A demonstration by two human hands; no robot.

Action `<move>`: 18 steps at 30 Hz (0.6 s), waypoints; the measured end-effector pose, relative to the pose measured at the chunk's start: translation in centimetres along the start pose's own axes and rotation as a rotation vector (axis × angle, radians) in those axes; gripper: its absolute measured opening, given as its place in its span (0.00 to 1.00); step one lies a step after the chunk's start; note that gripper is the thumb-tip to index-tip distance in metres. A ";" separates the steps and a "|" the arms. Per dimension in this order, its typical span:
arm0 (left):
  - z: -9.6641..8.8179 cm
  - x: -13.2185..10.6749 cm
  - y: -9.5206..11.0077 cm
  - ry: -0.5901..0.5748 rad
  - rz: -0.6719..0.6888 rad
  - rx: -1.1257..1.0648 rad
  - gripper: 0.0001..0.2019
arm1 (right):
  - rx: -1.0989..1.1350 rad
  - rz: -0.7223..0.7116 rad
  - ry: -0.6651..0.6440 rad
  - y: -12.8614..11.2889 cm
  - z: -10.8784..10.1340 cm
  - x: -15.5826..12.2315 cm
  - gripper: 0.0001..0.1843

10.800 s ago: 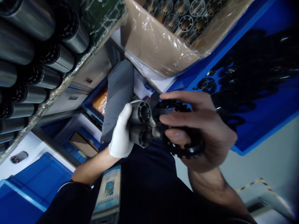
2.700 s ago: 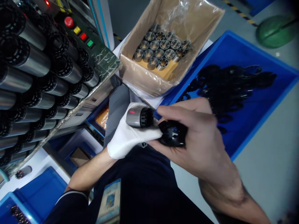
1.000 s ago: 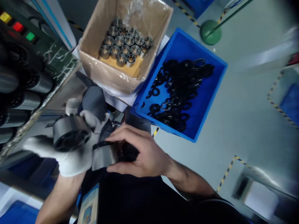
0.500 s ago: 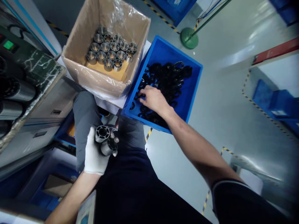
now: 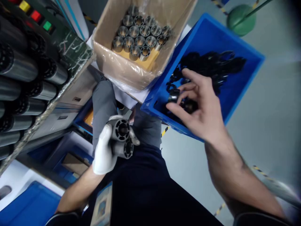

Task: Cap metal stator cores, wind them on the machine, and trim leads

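My left hand [image 5: 105, 150], in a white glove, is closed around two slotted metal cylinders. The upper slotted cylinder [image 5: 122, 129] lies against the lower slotted cylinder [image 5: 123, 148], and their toothed ends face right. My bare right hand [image 5: 203, 103] is above the blue bin, slightly blurred. Its thumb and fingers pinch a small black ring-shaped part [image 5: 173, 95]. Under it, many black ring-shaped parts [image 5: 211, 67] lie heaped in the blue bin [image 5: 244, 47].
Beside the bin, a cardboard box [image 5: 127, 73] lined with clear plastic holds rows of slotted metal cylinders [image 5: 134, 32]. More metal cylinders [image 5: 18, 62] lie on a green bench at the left. A green round stand base [image 5: 243, 22] is on the floor at the upper right.
My right hand has lifted from the heap with a black ring-shaped part in its fingers. My left hand has tilted the two cylinders sideways. The whole view has shifted.
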State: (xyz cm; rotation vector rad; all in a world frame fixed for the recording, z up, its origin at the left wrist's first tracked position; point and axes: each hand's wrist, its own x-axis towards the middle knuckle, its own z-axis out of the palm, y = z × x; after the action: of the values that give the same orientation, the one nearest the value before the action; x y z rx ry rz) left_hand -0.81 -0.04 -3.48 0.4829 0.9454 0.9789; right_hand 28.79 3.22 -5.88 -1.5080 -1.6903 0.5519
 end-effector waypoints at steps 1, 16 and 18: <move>0.3 0.0 0.0 -0.022 -0.012 -0.004 0.28 | 0.065 -0.087 -0.010 -1.9 0.4 -0.7 0.33; 1.6 -1.7 0.3 0.170 0.231 0.215 0.19 | 0.456 -0.186 0.026 -9.7 5.9 -2.6 0.32; 1.4 -1.8 0.2 0.163 0.236 0.228 0.18 | 0.413 -0.200 -0.019 -9.8 5.6 -2.6 0.34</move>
State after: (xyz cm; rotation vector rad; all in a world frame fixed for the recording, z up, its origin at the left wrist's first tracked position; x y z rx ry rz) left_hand -0.09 -1.45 -1.79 0.7263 1.1727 1.1413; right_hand 18.26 -0.24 -2.49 -1.0309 -1.5981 0.7549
